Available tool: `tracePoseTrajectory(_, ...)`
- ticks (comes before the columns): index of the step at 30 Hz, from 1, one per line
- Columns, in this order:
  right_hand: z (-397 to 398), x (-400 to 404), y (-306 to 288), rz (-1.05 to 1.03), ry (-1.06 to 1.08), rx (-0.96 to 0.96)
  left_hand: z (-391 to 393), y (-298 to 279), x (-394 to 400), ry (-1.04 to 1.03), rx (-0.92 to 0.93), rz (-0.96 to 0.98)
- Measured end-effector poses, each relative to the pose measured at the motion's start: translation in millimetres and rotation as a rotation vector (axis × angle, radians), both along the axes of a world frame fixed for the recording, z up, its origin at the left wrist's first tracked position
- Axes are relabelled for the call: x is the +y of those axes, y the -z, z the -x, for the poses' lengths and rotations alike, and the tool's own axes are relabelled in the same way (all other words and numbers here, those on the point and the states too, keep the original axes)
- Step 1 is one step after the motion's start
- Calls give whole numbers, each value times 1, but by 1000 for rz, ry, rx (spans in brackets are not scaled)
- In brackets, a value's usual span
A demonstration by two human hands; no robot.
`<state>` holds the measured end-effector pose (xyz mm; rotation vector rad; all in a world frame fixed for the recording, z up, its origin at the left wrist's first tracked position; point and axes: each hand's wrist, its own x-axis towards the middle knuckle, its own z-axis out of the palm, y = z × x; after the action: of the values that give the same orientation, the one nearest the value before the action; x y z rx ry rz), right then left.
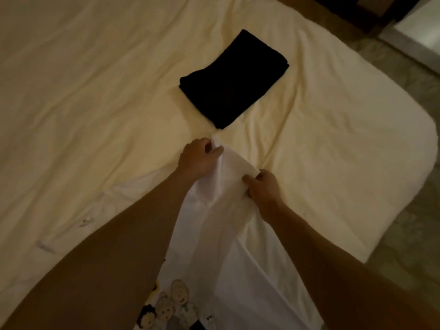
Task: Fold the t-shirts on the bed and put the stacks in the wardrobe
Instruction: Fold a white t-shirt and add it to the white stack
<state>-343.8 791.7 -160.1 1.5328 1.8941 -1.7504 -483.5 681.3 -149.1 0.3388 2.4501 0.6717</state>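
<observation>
- Bed [95, 96], cream sheet creased all over, is filling most of the view; its rounded corner is showing at right above a pale tiled floor [409, 246].
- White t-shirt [221, 234] w/ a cartoon print at its near end is lying lengthwise betw. both arms, partly covering the sheet.
- Folded black t-shirt [234, 78] is sitting flat on the sheet just beyond the white one's far tip, not touching the hands.
- Left hand [198, 158] is pinching the white shirt's far edge.
- Right hand [263, 186] is gripping the same edge, fingers curled on the fabric.
</observation>
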Motion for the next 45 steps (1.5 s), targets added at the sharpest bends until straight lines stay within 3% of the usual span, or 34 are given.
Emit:
tracePoseTrajectory(8, -31, 24, -7, 23, 53, 58, 12, -8, 30, -53, -179, -204)
tracePoseTrajectory(13, -34, 21, -18, -64, 29, 138, 15, -28, 34, -103, -150, -321)
tracePoseTrajectory(18, -38, 2, -45, -230, -77, 241, 19, -49, 2, -82, 15, -281)
tracePoseTrajectory(20, -41, -12, -54, -316, -141, 255, 17, -58, -23, -108, 25, -298)
tracePoseTrajectory(24, -51, -57, -73, -420, -396, 313, -5, -74, -84, -276, -126, -461)
tracePoseTrajectory(28, -66, -106, -72, -526, -717, 392, -40, -69, -144, -616, -257, -517)
tracePoseTrajectory(30, -71, -129, -61, -589, -885, 366, -59, -58, -176, -651, -194, -418)
tracePoseTrajectory(34, -76, -154, -44, -691, -1212, 219, -97, -28, -222, -477, -90, -214)
tracePoseTrajectory(37, -73, -156, -42, -690, -1351, 143, -123, -16, -240, -442, 198, -104)
tracePoseTrajectory(40, -62, -157, -44, -729, -1420, 131, -152, -22, -254, -613, 465, -116)
tracePoseTrajectory(42, -52, -164, -44, -761, -1467, 134, -172, -23, -260, -666, 471, -60)
tracePoseTrajectory(45, -41, -183, -39, -849, -1544, 108, -192, -12, -266, -638, 213, 165)
